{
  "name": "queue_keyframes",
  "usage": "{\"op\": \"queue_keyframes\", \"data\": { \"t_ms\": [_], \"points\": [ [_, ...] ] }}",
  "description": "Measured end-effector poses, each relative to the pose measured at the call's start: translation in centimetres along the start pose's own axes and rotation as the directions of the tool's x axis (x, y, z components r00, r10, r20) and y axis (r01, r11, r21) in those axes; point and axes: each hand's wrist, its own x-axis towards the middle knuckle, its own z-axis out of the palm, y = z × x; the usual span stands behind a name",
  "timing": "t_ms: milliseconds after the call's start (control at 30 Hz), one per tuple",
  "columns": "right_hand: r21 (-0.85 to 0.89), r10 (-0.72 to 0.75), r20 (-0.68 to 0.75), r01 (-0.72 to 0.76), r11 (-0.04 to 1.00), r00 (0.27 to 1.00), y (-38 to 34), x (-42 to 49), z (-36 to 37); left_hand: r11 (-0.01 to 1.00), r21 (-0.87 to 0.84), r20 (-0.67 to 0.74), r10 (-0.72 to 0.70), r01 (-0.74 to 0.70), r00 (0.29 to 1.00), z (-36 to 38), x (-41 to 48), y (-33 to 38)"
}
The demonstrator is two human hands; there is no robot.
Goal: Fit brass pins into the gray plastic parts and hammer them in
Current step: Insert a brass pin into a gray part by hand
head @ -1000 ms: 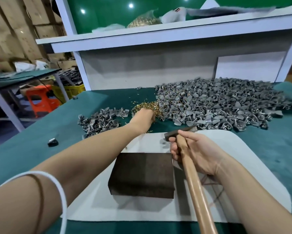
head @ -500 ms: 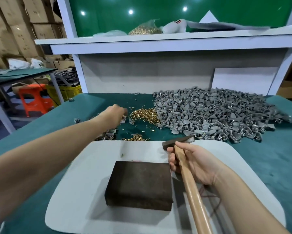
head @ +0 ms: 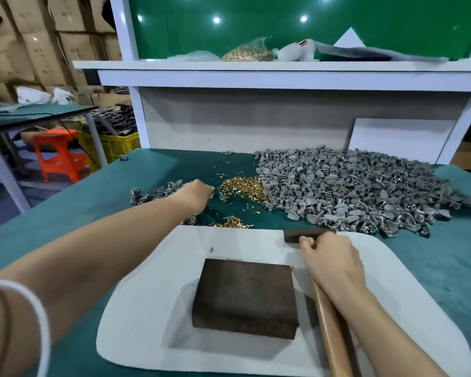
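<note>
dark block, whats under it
A white mat lies under the block, on the green table. The mat's part beneath the block is covered; nothing shows poking out.

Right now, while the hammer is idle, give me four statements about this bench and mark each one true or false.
1. The right hand grips the hammer close to its head. True.
2. A gray part lies on the dark block. False: no part lies on it.
3. The brass pins lie between the small heap of gray parts and the big heap. True.
4. The left hand rests on the white mat. False: it is beyond the mat, over the green table, by the small heap.
</note>
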Motion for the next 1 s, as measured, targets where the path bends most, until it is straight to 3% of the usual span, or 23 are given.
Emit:
{"op": "queue_keyframes", "data": {
  "t_ms": [167,500,633,767,900,1000],
  "points": [
    [-0.108,-0.058,0.000,0.058,0.992,0.998,0.2,0.0,0.0,0.996,-0.040,0.004,-0.079,0.079,0.997,0.0,-0.9,-0.7],
    [-0.126,-0.080,0.038,0.084,0.988,0.996,0.7,0.2,0.0,0.983,-0.065,-0.003,-0.170,0.170,0.985,0.3,-1.7,-1.4],
    [-0.085,-0.082,0.027,0.084,0.993,0.996,0.9,0.2,0.0,0.988,-0.047,0.023,-0.143,0.144,0.989,-0.1,-1.4,-1.4],
    [-0.084,-0.087,0.012,0.088,0.993,0.996,0.9,0.3,0.0,0.996,-0.081,0.102,-0.019,0.027,0.995,-0.6,-0.9,-1.9],
    [-0.097,-0.077,0.029,0.080,0.992,0.997,0.8,0.1,-0.1,0.995,-0.055,0.098,0.086,-0.081,0.991,-0.7,-0.9,-1.9],
    [-0.090,-0.071,0.044,0.074,0.993,0.997,0.7,0.1,-0.2,0.994,-0.063,0.090,0.092,-0.087,0.992,-0.8,-1.0,-1.5]
  ]
}}
